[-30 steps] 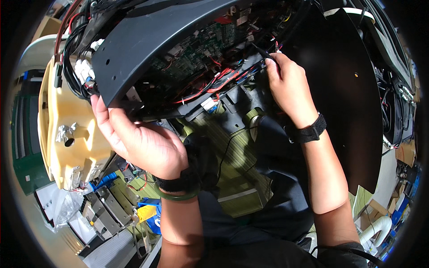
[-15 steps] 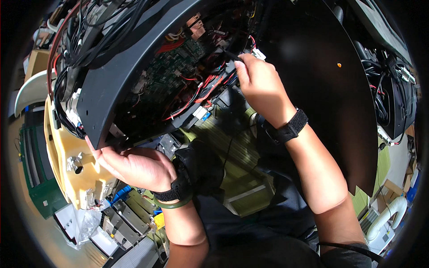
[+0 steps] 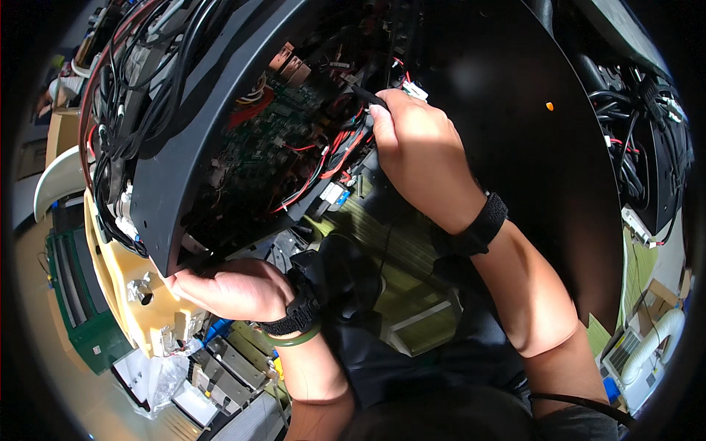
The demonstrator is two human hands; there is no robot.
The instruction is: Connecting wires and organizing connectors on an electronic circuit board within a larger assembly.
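A black metal housing (image 3: 168,187) stands tilted before me, its open side showing a green circuit board (image 3: 268,136) and bundled red and black wires (image 3: 334,153). My left hand (image 3: 235,288) is closed on the housing's lower left corner, and some of its fingers are hidden behind the edge. Inside the opening, my right hand (image 3: 419,140) pinches a slim black tool (image 3: 365,94) between thumb and fingers. The tool's thin tip points up and left among the wiring; what it touches is too dark to tell. A white connector (image 3: 415,91) sits just above that hand.
A wide black panel (image 3: 529,184) spans the right side. Black cables (image 3: 121,95) hang at the upper left, above a cream plastic shell (image 3: 121,283). Metal parts (image 3: 224,378) lie at the lower left. A white hose (image 3: 654,345) curves at the lower right.
My right hand and the tool appear slightly further left. The housing's lower corner and my left hand sit a little lower and further right in view. Both grips stay the same.
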